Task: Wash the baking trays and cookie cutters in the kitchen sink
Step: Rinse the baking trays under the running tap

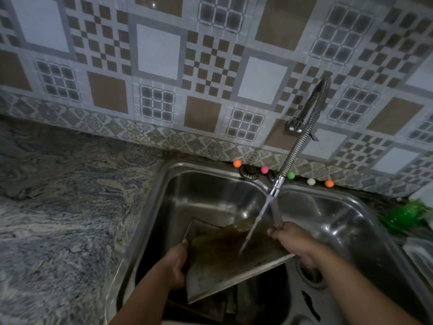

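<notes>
There is only one view, and it comes from a camera on the person's head, so nothing overlaps with a second angle. It looks forward and steeply down over a double steel sink (178, 174) set in a marbled countertop (58, 207), with the patterned tile wall (159, 55) filling the upper half. The lens is wide: the tile lines bow toward the edges. It sits close, near enough that both forearms enter from the bottom edge and the left hand (174, 266) and right hand (295, 242) lie in the lower middle, under the flexible tap (293, 146).
</notes>
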